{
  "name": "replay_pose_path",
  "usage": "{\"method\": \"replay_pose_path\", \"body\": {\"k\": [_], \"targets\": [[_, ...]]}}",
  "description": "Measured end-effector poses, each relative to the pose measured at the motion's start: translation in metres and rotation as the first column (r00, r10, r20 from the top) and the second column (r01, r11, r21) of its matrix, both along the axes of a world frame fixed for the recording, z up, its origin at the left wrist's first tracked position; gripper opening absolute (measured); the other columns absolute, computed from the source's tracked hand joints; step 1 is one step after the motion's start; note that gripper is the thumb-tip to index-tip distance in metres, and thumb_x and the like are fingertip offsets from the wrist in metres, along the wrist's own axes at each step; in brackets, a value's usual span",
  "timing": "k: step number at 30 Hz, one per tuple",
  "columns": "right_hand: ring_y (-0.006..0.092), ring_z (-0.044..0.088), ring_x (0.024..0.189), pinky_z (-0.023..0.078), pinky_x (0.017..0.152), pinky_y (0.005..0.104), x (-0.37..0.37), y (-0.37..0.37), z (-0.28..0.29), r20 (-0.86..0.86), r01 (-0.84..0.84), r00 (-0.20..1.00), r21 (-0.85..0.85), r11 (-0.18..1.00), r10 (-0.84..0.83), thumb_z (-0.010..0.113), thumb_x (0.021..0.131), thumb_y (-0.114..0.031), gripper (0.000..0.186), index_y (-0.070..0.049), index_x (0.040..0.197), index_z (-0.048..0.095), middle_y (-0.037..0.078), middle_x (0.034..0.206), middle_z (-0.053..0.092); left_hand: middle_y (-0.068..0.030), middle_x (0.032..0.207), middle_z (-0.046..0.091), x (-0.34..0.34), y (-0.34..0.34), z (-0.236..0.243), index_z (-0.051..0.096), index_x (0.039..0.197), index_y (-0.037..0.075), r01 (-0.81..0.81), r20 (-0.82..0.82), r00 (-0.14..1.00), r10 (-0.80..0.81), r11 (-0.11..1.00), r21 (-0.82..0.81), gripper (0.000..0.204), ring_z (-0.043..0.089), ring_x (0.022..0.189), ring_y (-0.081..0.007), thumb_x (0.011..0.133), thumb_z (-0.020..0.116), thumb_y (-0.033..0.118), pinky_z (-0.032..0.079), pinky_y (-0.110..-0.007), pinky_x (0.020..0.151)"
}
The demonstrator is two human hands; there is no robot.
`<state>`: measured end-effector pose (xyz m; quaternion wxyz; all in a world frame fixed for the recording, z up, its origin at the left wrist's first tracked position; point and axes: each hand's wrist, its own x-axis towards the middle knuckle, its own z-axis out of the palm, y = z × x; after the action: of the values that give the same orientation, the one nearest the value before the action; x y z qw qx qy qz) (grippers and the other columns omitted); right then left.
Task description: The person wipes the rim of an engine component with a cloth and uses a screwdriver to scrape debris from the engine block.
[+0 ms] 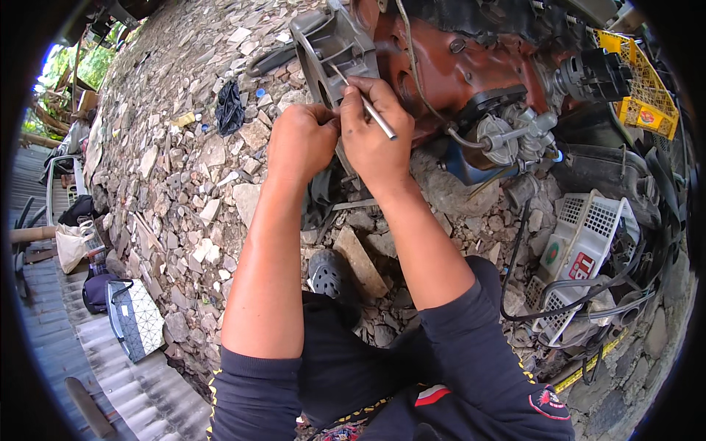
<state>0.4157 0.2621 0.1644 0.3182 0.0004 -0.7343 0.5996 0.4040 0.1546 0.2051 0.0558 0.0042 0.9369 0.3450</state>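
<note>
My right hand [379, 136] grips a slim metal rod [380, 121], thicker at its near end and narrowing to a thin tip. That tip points up and left, over the opening of a grey cast-metal housing [359, 53]. Close beside it, my left hand [300, 143] is closed, its fingertips against the housing's lower edge; whatever they hold is hidden. The housing adjoins a reddish-brown engine block [448, 62]. Below a thin pipe on the block sits a silvery round pump-like part [500, 140].
Broken stone and rubble cover the ground. To the right lie a white plastic crate [581, 242] with black hoses [544, 316] and a yellow crate [647, 110]. A black plastic bag [230, 109] and a patterned bag [136, 320] are left. My shoe [329, 273] stands below.
</note>
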Motion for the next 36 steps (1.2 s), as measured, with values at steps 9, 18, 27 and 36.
{"method": "replay_pose_path", "body": {"k": [9,18,27,36], "targets": [[0.0395,0.066,0.089,0.054,0.074,0.0432,0.000,-0.010,-0.010,-0.118,0.176,0.979,0.082,0.981,-0.166,0.060,0.091,-0.006,0.014,0.003,0.101,0.062,0.022,0.097,0.067,-0.0192,0.088,0.072,0.001,0.000,-0.003,0.076,0.096,0.010,-0.026,0.009,1.000,0.026,0.999,0.035,0.026,0.070,0.088,-0.0353,0.082,0.068,0.030,0.053,-0.043,0.080],[0.0401,0.066,0.077,0.052,0.066,0.0437,-0.007,0.003,0.016,-0.185,0.187,0.970,0.164,0.968,-0.157,0.059,0.092,-0.007,0.009,0.001,0.094,0.060,0.022,0.082,0.066,-0.0197,0.093,0.072,-0.002,-0.002,-0.003,0.077,0.096,0.011,-0.011,0.032,0.999,0.011,1.000,0.021,0.024,0.069,0.091,-0.0364,0.081,0.067,0.027,0.053,-0.044,0.083],[0.0396,0.066,0.079,0.052,0.069,0.0418,-0.001,0.006,0.023,-0.039,-0.117,0.991,0.213,0.970,0.128,0.061,0.092,-0.010,0.011,0.000,0.096,0.061,0.021,0.085,0.067,-0.0186,0.093,0.072,-0.003,-0.001,-0.006,0.077,0.097,0.013,-0.020,0.025,0.999,0.020,1.000,0.005,0.024,0.068,0.092,-0.0364,0.081,0.069,0.029,0.053,-0.045,0.084],[0.0384,0.066,0.085,0.052,0.075,0.0437,0.029,0.009,0.033,0.034,-0.060,0.998,0.270,0.961,0.053,0.058,0.092,-0.008,0.013,0.002,0.101,0.060,0.021,0.095,0.067,-0.0175,0.094,0.072,-0.002,-0.003,-0.002,0.077,0.099,0.013,-0.006,0.065,0.998,0.004,0.999,0.037,0.026,0.068,0.094,-0.0356,0.083,0.071,0.033,0.053,-0.044,0.084]]}}
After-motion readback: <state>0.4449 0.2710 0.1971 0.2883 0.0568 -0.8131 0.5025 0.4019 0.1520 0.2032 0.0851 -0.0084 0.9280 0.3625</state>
